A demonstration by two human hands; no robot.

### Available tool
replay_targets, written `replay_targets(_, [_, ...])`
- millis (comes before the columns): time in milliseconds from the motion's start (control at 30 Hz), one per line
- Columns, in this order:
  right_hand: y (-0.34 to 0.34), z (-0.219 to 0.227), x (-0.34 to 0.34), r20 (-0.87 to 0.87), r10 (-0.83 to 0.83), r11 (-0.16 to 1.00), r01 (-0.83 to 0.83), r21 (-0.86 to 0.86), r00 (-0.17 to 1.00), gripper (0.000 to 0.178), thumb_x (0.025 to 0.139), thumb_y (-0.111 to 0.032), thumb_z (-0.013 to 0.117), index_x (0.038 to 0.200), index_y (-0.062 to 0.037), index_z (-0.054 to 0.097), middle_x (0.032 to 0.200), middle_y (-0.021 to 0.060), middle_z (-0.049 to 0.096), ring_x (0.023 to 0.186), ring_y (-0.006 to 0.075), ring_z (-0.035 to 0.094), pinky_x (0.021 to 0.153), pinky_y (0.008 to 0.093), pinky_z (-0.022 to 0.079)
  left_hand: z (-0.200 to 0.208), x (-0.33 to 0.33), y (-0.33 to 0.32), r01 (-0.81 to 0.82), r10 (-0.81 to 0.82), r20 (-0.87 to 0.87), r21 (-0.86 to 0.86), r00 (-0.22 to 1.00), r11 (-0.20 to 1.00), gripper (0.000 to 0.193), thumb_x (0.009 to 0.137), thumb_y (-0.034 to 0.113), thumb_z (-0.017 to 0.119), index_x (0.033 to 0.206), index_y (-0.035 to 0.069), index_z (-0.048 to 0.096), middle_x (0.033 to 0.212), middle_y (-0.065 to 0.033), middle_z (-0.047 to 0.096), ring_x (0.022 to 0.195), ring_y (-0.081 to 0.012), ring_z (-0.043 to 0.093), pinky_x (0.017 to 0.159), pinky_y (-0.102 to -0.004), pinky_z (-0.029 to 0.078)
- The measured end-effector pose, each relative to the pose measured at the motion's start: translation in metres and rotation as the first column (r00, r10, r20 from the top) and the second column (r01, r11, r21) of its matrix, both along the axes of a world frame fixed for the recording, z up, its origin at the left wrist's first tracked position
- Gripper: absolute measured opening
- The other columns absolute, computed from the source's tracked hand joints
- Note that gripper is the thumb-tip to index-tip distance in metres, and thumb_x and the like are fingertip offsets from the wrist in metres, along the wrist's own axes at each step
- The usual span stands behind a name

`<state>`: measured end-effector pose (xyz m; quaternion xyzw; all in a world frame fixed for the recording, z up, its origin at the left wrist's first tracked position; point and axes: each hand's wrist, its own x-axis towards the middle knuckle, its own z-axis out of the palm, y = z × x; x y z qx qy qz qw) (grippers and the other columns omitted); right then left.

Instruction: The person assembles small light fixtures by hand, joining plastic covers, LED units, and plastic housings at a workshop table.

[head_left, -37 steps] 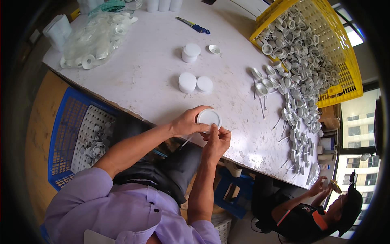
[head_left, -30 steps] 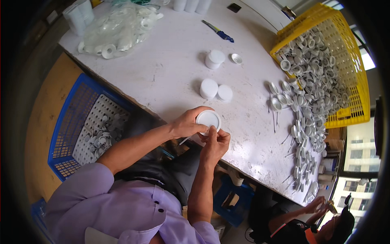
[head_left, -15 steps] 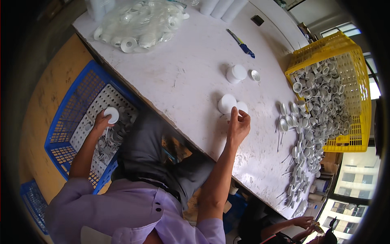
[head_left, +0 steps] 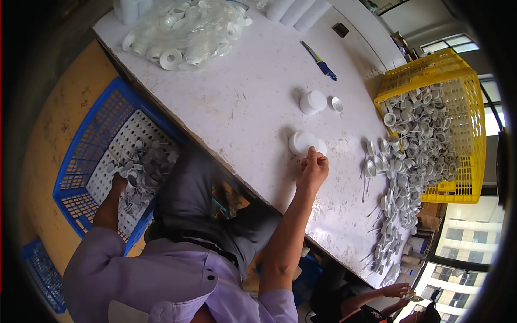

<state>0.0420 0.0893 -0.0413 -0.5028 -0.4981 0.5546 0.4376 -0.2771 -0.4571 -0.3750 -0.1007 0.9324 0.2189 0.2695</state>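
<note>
My left hand (head_left: 119, 183) reaches down into a blue plastic basket (head_left: 70, 156) at my left. Its fingers are mostly hidden among small grey-white round parts with thin stems (head_left: 142, 172). Over the table, my right hand (head_left: 314, 169) is closed, thumb and forefinger pinched together. Their tips lie at the edge of a white round piece (head_left: 322, 146), partly covered by the hand; whatever they hold is hidden. Just left of them is a short white cylinder (head_left: 300, 143). Farther back, another white cylinder (head_left: 313, 102) stands beside a small round cup (head_left: 336, 104).
A clear bag of white ring-shaped pieces (head_left: 188, 35) lies at the back left. A blue-handled knife (head_left: 321, 63) rests beyond the cylinders. At right, a tipped yellow crate (head_left: 468, 81) spills stemmed cups (head_left: 398, 177) onto the table. A co-worker's hands (head_left: 397, 293) show at lower right.
My left hand has gone lower into the blue basket, and the white round piece it held is out of sight. My right hand has moved slightly, still pinched beside the white pieces.
</note>
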Motion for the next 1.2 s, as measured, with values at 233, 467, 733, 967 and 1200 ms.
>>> replay_targets(233, [-0.028,0.013,0.027,-0.329,-0.062,0.971,-0.019,-0.237,0.942,0.019,0.089,-0.019,0.059,0.080,-0.0070,0.048,0.069,0.0016,0.048,0.058,0.0092,0.049,0.047,0.0185,0.038,0.198,0.092,0.189,0.151,-0.360,0.154,0.708,0.920,0.690,0.016,0.088,0.012,0.056,0.098,0.001,0.062,0.090,-0.0102,0.067,0.073,-0.0141,0.065,0.053,-0.0251,0.050])
replay_targets(467, [-0.081,0.014,0.052,-0.495,-0.029,0.960,-0.114,-0.257,0.868,0.012,0.091,-0.014,0.054,0.091,-0.0026,0.053,0.069,0.0037,0.056,0.055,0.0104,0.053,0.047,0.0193,0.041,0.367,0.200,0.361,0.309,-0.712,-0.129,0.942,0.690,0.129,0.025,0.086,0.012,0.060,0.104,-0.005,0.056,0.086,-0.0107,0.067,0.069,-0.0118,0.064,0.051,-0.0200,0.049])
replay_targets(733, [-0.109,0.006,0.087,-0.494,-0.021,0.970,-0.103,-0.222,0.869,0.010,0.090,-0.013,0.055,0.088,-0.0030,0.054,0.071,0.0069,0.059,0.055,0.0113,0.056,0.047,0.0207,0.044,0.374,0.251,0.416,0.381,-0.875,-0.053,0.911,0.480,0.154,0.021,0.086,0.014,0.058,0.085,-0.007,0.060,0.071,-0.0102,0.064,0.066,-0.0132,0.064,0.048,-0.0223,0.049])
replay_targets(967, [-0.106,-0.007,0.105,-0.580,-0.068,0.952,-0.121,-0.282,0.812,0.011,0.089,-0.012,0.056,0.084,-0.0033,0.053,0.065,0.0032,0.053,0.052,0.0104,0.052,0.047,0.0210,0.042,0.372,0.262,0.420,0.135,-0.902,0.172,0.961,0.396,0.242,0.020,0.084,0.005,0.051,0.096,-0.008,0.060,0.075,-0.0095,0.064,0.066,-0.0118,0.063,0.048,-0.0210,0.050])
replay_targets(1200, [-0.110,-0.006,0.106,-0.432,-0.066,0.974,-0.037,-0.225,0.900,0.010,0.088,-0.010,0.058,0.087,-0.0012,0.054,0.070,0.0056,0.058,0.056,0.0108,0.055,0.048,0.0213,0.045,0.368,0.273,0.425,0.379,-0.895,0.028,0.900,0.446,0.217,0.018,0.082,0.007,0.055,0.091,-0.008,0.060,0.075,-0.0094,0.064,0.065,-0.0108,0.063,0.048,-0.0222,0.050])
